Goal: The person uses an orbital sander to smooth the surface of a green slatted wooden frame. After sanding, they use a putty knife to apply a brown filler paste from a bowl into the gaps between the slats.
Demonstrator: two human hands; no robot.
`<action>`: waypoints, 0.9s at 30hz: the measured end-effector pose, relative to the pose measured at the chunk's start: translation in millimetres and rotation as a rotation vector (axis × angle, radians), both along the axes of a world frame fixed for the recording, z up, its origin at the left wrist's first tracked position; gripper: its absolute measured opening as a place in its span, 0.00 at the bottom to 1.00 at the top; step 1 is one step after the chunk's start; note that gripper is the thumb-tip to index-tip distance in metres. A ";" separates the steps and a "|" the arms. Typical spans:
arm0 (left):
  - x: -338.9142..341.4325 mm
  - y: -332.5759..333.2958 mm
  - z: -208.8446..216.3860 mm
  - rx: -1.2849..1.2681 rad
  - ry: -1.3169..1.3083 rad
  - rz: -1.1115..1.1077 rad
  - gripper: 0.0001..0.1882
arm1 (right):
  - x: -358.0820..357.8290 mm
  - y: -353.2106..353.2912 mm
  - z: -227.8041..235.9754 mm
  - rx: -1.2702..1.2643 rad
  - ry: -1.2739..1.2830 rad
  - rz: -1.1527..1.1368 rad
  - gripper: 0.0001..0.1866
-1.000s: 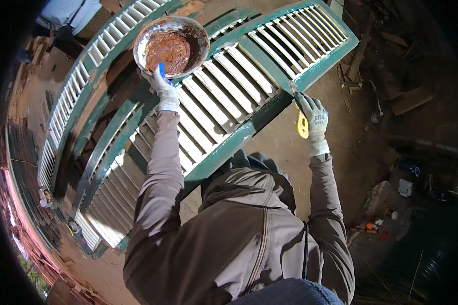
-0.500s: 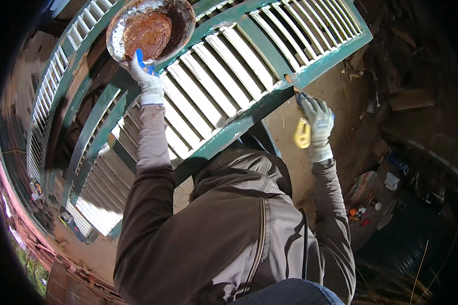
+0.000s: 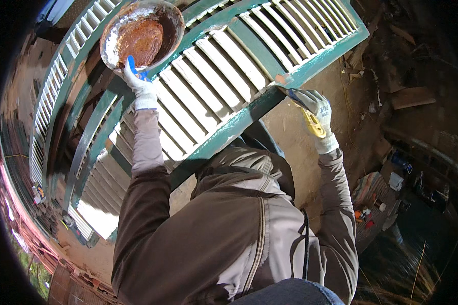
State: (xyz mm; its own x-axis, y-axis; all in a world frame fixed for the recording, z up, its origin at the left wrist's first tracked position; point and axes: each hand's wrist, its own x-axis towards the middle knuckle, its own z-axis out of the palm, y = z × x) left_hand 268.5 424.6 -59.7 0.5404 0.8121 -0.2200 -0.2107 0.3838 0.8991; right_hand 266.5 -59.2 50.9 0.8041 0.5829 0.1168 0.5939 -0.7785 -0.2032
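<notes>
"Well, I'm watching from afar: what's the left hand (image 3: 141, 87) doing?"

"I see its fingers gripping the near rim of a bowl (image 3: 172, 25) of brown paste (image 3: 141, 43)."

"And the right hand (image 3: 315, 111)?"

"Fingers closed around a yellow-handled tool (image 3: 317, 129), its tip beside an orange-brown patch (image 3: 281, 79) on the green slatted panel (image 3: 259, 50); I can't tell whether they touch."

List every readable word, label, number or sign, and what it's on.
Right hand, glove: small dark printed lettering; I don't copy print out.
Bowl: no lettering visible.
Louvred panel: no lettering visible.
Blue object, far right: too small to tell.
</notes>
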 end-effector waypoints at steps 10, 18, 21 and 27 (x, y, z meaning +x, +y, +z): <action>1.8 -7.9 1.5 -0.015 -0.007 -0.023 0.35 | -12.4 24.9 -32.2 -0.316 -0.185 -0.113 0.16; -4.6 12.7 -25.5 0.126 -0.029 -0.021 0.35 | -13.0 16.8 -5.0 0.002 -0.127 -0.220 0.19; -6.7 19.3 -42.3 0.208 -0.058 -0.011 0.29 | -5.2 25.7 -9.4 -0.061 -0.137 -0.231 0.19; -14.4 17.8 -48.7 0.283 -0.042 -0.040 0.27 | -10.9 34.1 10.5 -0.043 0.026 -0.155 0.20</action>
